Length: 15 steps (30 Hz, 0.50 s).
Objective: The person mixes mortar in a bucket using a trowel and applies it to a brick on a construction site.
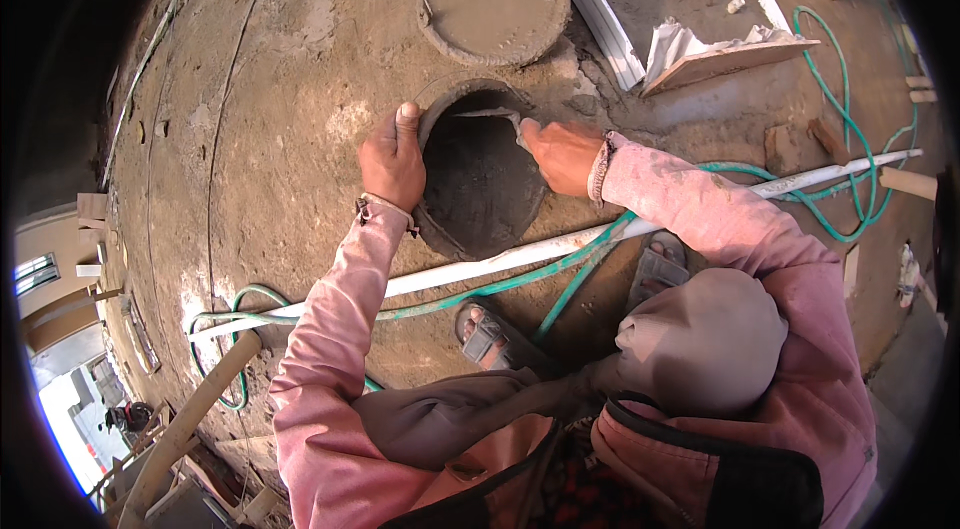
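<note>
A dark round bucket (477,204), smeared inside with grey mortar, stands in the middle before me. My left hand (393,157) is closed on its left rim, thumb up. My right hand (558,154) is closed on a thin mortar-coated tool (490,115), seemingly a trowel, that reaches across the bucket's far inner side; its exact shape is unclear. Just beyond stands a second bucket (494,4), full of wet grey mortar, with a wire handle at its left.
A white pipe (520,254) and green hose (845,119) cross the dirty concrete by my sandalled feet. A board with white crumpled sheeting (730,64) and white strips (590,4) lie at upper right. Round wooden poles (200,409) stand at lower left.
</note>
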{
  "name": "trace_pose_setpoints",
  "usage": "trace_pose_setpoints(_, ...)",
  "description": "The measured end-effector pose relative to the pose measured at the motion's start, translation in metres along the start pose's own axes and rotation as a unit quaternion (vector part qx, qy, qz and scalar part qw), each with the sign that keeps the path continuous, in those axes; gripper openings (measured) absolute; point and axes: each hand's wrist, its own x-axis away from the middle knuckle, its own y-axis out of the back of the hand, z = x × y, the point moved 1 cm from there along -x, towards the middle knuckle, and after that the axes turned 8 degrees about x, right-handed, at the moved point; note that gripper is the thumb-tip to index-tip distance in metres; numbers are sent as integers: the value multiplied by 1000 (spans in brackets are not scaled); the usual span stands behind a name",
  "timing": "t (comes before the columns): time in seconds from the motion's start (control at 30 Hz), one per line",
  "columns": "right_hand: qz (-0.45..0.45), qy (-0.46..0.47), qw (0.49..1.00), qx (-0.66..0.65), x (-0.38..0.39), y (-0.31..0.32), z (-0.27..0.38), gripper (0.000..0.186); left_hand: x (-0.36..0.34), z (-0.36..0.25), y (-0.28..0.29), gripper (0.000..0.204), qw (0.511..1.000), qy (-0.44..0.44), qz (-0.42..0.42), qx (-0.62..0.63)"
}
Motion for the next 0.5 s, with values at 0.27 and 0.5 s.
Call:
trace_pose_setpoints(0.27, -26, 19, 999, 28, 11, -6, 2, 32, 1, -4, 3, 45, 999, 21, -26, 6)
trace_pose_setpoints(0.5, 45, 31, 998, 24, 17, -48, -1, 41, 5, -14, -17, 46, 1000, 2, -6, -21)
